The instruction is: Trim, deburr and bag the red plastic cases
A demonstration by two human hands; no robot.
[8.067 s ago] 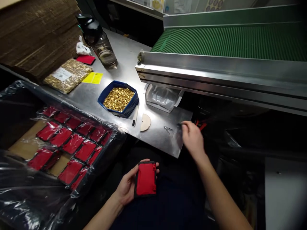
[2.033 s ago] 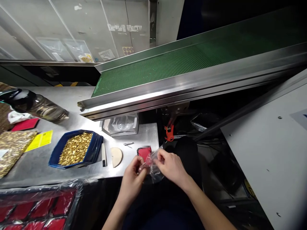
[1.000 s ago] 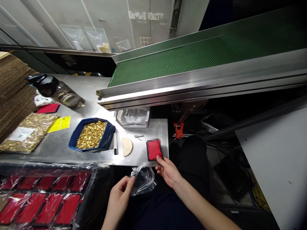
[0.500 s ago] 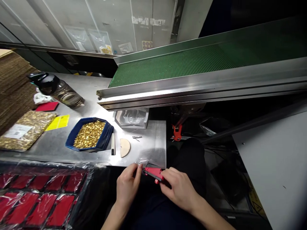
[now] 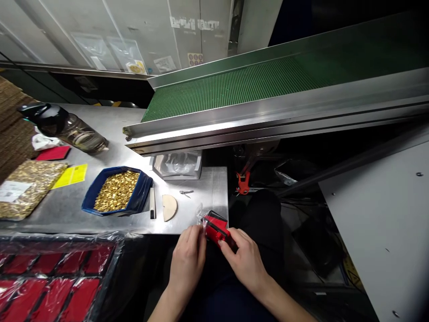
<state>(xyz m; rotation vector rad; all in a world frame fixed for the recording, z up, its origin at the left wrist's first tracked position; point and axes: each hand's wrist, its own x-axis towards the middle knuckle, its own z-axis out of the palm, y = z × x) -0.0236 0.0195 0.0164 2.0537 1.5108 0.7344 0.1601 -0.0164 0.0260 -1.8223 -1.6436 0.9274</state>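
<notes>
A small red-and-black wallet [image 5: 216, 227] with a short tab is held up between my hands, just past the front edge of the metal table. My right hand [image 5: 246, 257] is closed on its lower right side, thumb in front. At the wallet's left end, my left hand [image 5: 188, 255] is closed in a pinch. Clear plastic film [image 5: 200, 211] sticks up there, beside the left fingertips; how much of the wallet it covers I cannot tell.
On the metal table [image 5: 214, 192] lie a blue bin [image 5: 90, 197] of gold-coloured bits, a knife [image 5: 152, 203], a wooden half-disc [image 5: 170, 208] and small snips [image 5: 186, 192]. A bottle [image 5: 80, 134] stands behind. A green conveyor [image 5: 217, 91] crosses above; a plastic-lined box [image 5: 115, 264] holds red pieces.
The wallet has turned in my hands, showing more of its red face, and sits a little higher. My left hand has moved right, closer to my right hand. The camera view has shifted slightly right.
</notes>
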